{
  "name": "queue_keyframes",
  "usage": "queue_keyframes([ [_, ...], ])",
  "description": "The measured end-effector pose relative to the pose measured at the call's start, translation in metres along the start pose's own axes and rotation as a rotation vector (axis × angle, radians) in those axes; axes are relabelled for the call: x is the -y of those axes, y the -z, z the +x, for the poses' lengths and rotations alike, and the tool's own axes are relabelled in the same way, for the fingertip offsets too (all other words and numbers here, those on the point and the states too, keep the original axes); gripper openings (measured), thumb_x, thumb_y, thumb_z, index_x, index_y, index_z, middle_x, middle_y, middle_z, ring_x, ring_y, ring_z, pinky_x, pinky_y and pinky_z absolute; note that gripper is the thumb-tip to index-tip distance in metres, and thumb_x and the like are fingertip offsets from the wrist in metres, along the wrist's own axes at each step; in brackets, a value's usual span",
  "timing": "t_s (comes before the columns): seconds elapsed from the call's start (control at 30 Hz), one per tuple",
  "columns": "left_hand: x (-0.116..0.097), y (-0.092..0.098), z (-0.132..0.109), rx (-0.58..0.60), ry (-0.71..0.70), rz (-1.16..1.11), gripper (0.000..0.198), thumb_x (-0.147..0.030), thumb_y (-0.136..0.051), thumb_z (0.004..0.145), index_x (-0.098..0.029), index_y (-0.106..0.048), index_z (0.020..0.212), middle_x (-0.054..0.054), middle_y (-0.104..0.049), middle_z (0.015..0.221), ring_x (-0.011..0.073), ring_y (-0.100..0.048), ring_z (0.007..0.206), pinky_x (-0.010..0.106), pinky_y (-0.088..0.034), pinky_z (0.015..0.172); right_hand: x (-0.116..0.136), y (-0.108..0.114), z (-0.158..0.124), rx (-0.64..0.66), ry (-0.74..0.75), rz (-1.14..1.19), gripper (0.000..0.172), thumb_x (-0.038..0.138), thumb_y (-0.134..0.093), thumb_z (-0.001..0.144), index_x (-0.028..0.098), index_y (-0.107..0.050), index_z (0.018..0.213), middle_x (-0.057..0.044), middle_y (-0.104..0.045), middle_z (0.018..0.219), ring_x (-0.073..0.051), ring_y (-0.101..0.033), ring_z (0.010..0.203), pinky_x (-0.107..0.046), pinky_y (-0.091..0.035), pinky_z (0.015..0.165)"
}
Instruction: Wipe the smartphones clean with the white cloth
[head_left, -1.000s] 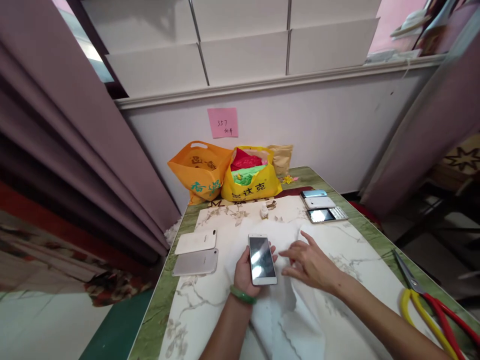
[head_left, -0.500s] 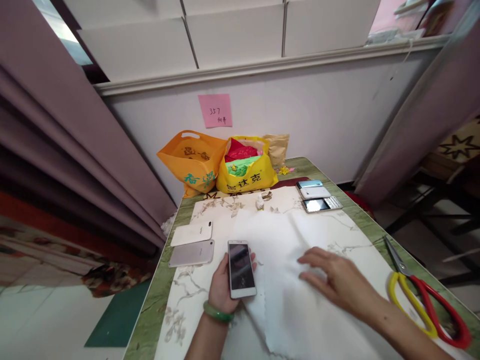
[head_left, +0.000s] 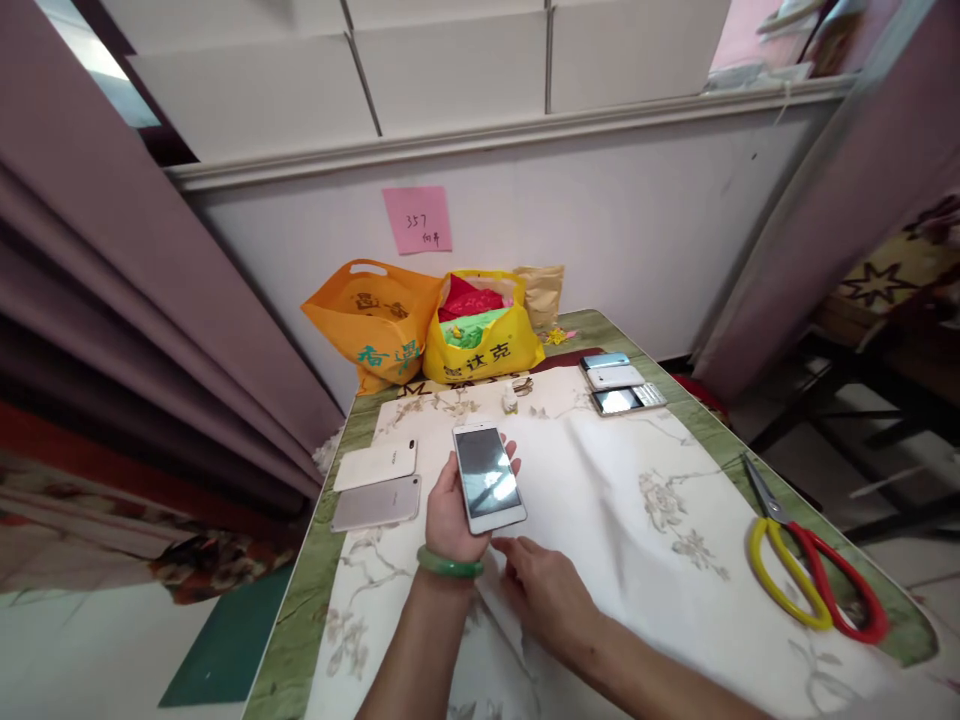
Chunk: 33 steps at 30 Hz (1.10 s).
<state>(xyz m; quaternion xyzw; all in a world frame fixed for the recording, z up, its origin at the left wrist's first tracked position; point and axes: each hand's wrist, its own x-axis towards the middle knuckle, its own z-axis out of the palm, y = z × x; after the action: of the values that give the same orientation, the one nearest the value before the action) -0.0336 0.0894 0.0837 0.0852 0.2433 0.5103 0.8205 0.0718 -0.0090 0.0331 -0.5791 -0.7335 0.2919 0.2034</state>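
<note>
My left hand (head_left: pixel 451 510) is wrapped around a white smartphone (head_left: pixel 489 478), its dark, reflective screen facing up. A green bangle (head_left: pixel 450 564) circles that wrist. Just below the phone's bottom edge, my right hand (head_left: pixel 551 595) has its fingers bent together close to my left palm. Whatever may be between those fingers is hidden. Beneath both hands, a plain white sheet (head_left: pixel 577 500) lies creased over the floral tablecloth (head_left: pixel 360 590). Left of the held phone lie a white phone (head_left: pixel 377 465) and a silver-pink phone (head_left: pixel 376 503), both face down.
Scissors (head_left: pixel 776 515) with yellow and red handles lie at the right edge. Phones (head_left: pixel 621 377) are lined up at the back right, one with a keypad. An orange bag (head_left: pixel 375 315) and a yellow bag (head_left: pixel 484 345) stand along the back, near a small white bottle (head_left: pixel 510 400).
My right hand has swung left from above the sheet to just below the phone, its fingers closing up. My left hand has lifted the phone slightly away from me, and its screen now catches light.
</note>
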Motion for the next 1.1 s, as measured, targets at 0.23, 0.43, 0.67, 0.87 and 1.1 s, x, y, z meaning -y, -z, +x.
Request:
queue_keyframes([
  [0.23,0.042,0.041,0.039,-0.028,0.096,-0.059,0.055,-0.037,-0.041,0.095,-0.01,-0.041,0.143,0.018,-0.062,0.128,0.0303,-0.055,0.123,0.048,-0.042,0.106,-0.069,0.071,-0.002,-0.321,-0.223,0.13,0.025,0.038,-0.048,0.088,0.026,-0.07,0.087,-0.002,-0.073,0.089,-0.019,-0.065,0.078,-0.028,-0.046,0.07],
  [0.43,0.056,0.069,0.043,0.021,0.16,-0.071,0.05,-0.039,-0.046,0.093,-0.015,-0.049,0.137,0.015,-0.065,0.125,0.0294,-0.055,0.123,0.049,-0.041,0.107,-0.139,0.132,-0.003,-0.412,-0.668,-0.257,0.04,0.059,-0.046,0.085,0.024,-0.065,0.088,-0.007,-0.071,0.078,-0.025,-0.065,0.074,-0.031,-0.039,0.059],
  [0.67,0.054,0.063,0.04,-0.033,0.16,-0.098,0.045,-0.041,-0.05,0.091,-0.015,-0.057,0.128,0.013,-0.063,0.128,0.0296,-0.054,0.125,0.05,-0.042,0.105,-0.14,0.11,0.007,-0.304,-0.686,-0.209,0.03,0.052,-0.057,0.078,0.023,-0.06,0.077,-0.004,-0.067,0.072,-0.022,-0.062,0.067,-0.028,-0.035,0.054],
  [0.87,0.052,0.061,0.04,-0.045,0.124,-0.113,0.039,-0.037,-0.046,0.092,-0.016,-0.061,0.122,0.012,-0.067,0.121,0.03,-0.057,0.12,0.053,-0.041,0.104,-0.081,0.12,0.017,-0.434,-0.424,0.391,0.041,0.061,-0.055,0.08,0.021,-0.053,0.085,0.007,-0.047,0.051,-0.012,-0.044,0.043,-0.023,-0.033,0.043],
  [1.1,0.056,0.068,0.032,-0.033,0.148,0.091,0.036,-0.039,-0.045,0.09,-0.019,-0.071,0.106,0.01,-0.073,0.102,0.0336,-0.058,0.115,0.043,-0.046,0.099,-0.023,0.074,0.048,-0.335,-0.04,0.253,0.035,0.046,-0.041,0.095,0.02,-0.061,0.108,-0.008,-0.07,0.095,-0.021,-0.067,0.084,-0.035,-0.052,0.078],
])
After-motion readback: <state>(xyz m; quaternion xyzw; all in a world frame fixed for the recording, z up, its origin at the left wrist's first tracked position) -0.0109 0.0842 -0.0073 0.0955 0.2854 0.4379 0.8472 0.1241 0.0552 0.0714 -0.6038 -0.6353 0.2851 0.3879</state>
